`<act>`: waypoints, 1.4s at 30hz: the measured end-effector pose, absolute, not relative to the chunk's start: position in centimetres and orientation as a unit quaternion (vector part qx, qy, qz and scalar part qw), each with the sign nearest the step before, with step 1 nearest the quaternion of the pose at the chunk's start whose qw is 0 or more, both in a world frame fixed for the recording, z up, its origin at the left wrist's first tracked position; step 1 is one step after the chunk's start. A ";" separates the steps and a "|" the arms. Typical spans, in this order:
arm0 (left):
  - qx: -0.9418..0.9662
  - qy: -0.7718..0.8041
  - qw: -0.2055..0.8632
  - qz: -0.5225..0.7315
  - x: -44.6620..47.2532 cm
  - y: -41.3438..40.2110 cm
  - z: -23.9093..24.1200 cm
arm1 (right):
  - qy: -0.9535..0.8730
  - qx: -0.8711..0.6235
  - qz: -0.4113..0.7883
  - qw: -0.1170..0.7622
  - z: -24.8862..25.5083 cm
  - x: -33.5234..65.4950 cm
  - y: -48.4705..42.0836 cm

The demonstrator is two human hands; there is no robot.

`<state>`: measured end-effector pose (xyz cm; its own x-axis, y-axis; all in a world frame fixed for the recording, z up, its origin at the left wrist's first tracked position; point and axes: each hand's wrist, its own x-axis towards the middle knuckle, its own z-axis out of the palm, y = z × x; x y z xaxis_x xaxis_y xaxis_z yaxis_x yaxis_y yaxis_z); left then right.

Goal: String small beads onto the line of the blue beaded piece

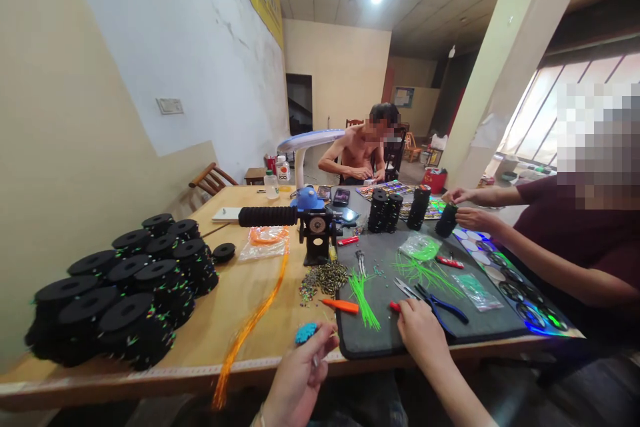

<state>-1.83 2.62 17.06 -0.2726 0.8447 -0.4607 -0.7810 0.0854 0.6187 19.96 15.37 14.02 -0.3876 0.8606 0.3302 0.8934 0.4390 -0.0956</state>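
Note:
At the table's front edge, my left hand (303,370) is closed with thumb and fingers pinched together. A blue knobbly piece (306,332) shows just beyond its thumb, and a small metallic bit shows between the fingers; I cannot make out the whole item. My right hand (424,330) rests on the dark grey mat (320,340), its fingers closed on a red lighter (395,306), mostly hidden. Close beside it are blue-handled pliers (453,310) and metal-tipped scissors or pliers (404,288). Bright green strands (365,300) and an orange pointed tool (341,305) lie between and beyond my hands.
Black foam spools (125,267) are stacked at left. Orange line (255,313) hangs over the front edge. A black clamp device (318,233), a heap of small beads (325,280) and a lamp (306,197) stand mid-table. A co-worker's hands (467,213) hold a spool at right; another person sits opposite.

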 end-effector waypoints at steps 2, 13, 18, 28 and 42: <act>0.048 0.422 0.601 0.677 -1.8 2.8 17.0 | -0.815 -0.528 0.000 0.237 13.9 20.0 15.7; 0.013 0.418 0.625 0.659 -1.1 3.5 17.3 | -0.526 -0.395 0.673 0.337 14.3 11.1 8.5; 0.014 0.407 0.631 0.660 -1.2 3.6 17.4 | -0.497 -0.401 0.669 0.381 13.6 8.2 7.8; 0.024 0.397 0.637 0.661 -1.1 3.7 17.4 | -0.497 -0.387 0.682 0.372 13.2 7.4 7.8; 0.062 0.426 0.603 0.672 -1.0 3.9 17.2 | -0.511 -0.406 0.654 0.383 14.8 8.0 7.6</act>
<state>-0.97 3.95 17.16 -0.2645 0.8630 -0.4304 -0.7575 0.0903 0.6466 7.97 7.60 14.81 -0.3775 0.9155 -0.1392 -0.0865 -0.1846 -0.9790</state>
